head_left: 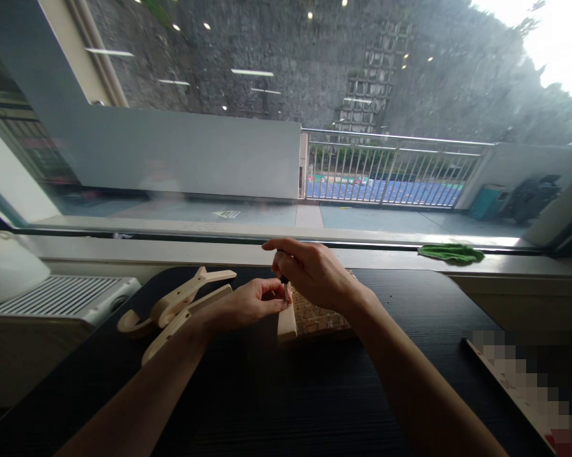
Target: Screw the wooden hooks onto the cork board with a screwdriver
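Taking the brown board [317, 317] as the centre of the clock, the right hand [319, 276] curled from above round the black handle of a screwdriver [286, 294], its forefinger reaching out past the handle toward 10 o'clock. The screwdriver stood nearly upright, its metal shaft pointing down at the pale wooden bar [287, 324] that ran along the board's 9 o'clock edge. The left hand [238, 308] came in from 8 o'clock, its thumb and fingertips drawn close together at the lower end of the shaft; I could not tell whether they pinched the shaft itself or something small at its tip. Board and bar lay on the black table [247, 393], partly under the right hand and wrist. Out at 9 o'clock, beyond the left hand, some curved wooden pieces [183, 298] lay close together on the table, partly hidden by the left forearm. Farther out that way stood a white slatted heater [95, 295], with a white container [9, 260] on top. A green cloth [451, 254] rested on the windowsill [362, 255] at 2 o'clock, and at 1 o'clock, outside the glass, ran a metal railing [399, 170].
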Demonstrator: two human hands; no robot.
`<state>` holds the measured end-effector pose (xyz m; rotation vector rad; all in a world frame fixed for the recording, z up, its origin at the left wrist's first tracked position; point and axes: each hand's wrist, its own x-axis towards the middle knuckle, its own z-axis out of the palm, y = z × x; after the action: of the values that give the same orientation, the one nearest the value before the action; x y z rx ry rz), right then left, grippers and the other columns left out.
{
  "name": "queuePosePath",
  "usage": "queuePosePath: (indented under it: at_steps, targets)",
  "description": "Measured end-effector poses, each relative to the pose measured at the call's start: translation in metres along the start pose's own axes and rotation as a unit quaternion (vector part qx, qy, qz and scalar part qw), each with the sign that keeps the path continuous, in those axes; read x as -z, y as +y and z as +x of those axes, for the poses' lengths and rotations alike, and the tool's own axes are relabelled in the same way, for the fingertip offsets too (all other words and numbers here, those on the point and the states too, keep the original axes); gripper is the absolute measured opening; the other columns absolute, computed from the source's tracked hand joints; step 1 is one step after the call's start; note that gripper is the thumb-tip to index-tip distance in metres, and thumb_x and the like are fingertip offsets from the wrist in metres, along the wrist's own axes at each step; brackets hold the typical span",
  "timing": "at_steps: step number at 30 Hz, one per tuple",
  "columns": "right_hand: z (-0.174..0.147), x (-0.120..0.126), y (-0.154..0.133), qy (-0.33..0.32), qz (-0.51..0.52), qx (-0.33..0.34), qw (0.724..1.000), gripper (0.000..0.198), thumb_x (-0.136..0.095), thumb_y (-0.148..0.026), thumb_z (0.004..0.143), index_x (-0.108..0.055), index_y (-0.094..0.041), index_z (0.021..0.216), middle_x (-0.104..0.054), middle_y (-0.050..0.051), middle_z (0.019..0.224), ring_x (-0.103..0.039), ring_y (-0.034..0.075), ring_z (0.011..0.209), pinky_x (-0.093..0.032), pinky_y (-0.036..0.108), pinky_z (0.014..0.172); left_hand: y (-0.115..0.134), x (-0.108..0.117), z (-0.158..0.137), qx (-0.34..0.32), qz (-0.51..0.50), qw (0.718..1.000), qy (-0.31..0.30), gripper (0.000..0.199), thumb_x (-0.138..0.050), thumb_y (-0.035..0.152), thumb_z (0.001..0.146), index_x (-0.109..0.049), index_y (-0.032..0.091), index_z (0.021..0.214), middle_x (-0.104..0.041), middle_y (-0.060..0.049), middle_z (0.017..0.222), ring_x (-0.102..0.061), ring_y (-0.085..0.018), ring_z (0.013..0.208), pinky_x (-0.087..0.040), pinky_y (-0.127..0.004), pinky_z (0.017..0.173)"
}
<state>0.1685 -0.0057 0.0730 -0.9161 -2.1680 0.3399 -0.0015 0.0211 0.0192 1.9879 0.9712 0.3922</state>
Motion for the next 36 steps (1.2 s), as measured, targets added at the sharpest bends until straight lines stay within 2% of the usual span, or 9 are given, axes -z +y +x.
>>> queuePosePath:
  at_steps: [5,10,15,25,36]
  targets:
    - [0.001,0.002,0.004,0.007,-0.015,-0.009,1.0,0.033,-0.034,-0.027,0.091,-0.053,-0.021,0.118,-0.064,0.002,0.08,-0.054,0.01,0.066,-0.036,0.024,0.063,0.004,0.0,-0.002,-0.016,-0.006,1.0,0.004,0.027,-0.051,0.043,0.077,-0.058,0.018,0.084,-0.058,0.0,0.08,-0.052,-0.016,0.076,-0.042,-0.026,0.069]
    - [0.001,0.003,0.011,0.041,-0.035,-0.017,0.998,0.029,-0.04,-0.033,0.09,-0.058,-0.021,0.109,-0.064,0.001,0.078,-0.053,0.01,0.064,-0.035,0.023,0.06,0.005,0.0,-0.003,-0.027,-0.014,1.0,-0.003,0.026,-0.05,0.042,0.079,-0.058,0.018,0.083,-0.056,0.001,0.079,-0.05,-0.015,0.075,-0.04,-0.025,0.07]
    - [0.002,0.0,0.01,0.055,-0.038,-0.005,0.998,0.024,-0.044,-0.032,0.088,-0.061,-0.021,0.102,-0.064,0.0,0.077,-0.051,0.008,0.063,-0.035,0.022,0.061,0.004,0.0,-0.002,-0.035,-0.021,0.999,-0.009,0.024,-0.051,0.041,0.08,-0.058,0.018,0.084,-0.057,0.001,0.08,-0.051,-0.015,0.076,-0.04,-0.025,0.07]
    - [0.0,-0.001,0.001,-0.004,-0.003,-0.009,1.0,0.035,-0.036,-0.023,0.088,-0.052,-0.021,0.119,-0.064,0.001,0.08,-0.054,0.01,0.067,-0.036,0.024,0.063,-0.001,0.001,-0.001,-0.003,-0.015,1.0,-0.008,0.03,-0.052,0.044,0.079,-0.061,0.018,0.09,-0.063,-0.003,0.089,-0.057,-0.02,0.086,-0.043,-0.029,0.077]
    - [0.002,0.001,0.013,0.042,-0.006,-0.016,0.999,0.026,-0.045,-0.034,0.087,-0.06,-0.023,0.104,-0.063,-0.001,0.075,-0.049,0.009,0.061,-0.035,0.023,0.059,0.004,0.0,-0.003,-0.029,-0.024,0.999,-0.004,0.023,-0.052,0.039,0.078,-0.059,0.018,0.083,-0.057,0.0,0.08,-0.051,-0.015,0.076,-0.041,-0.025,0.07]
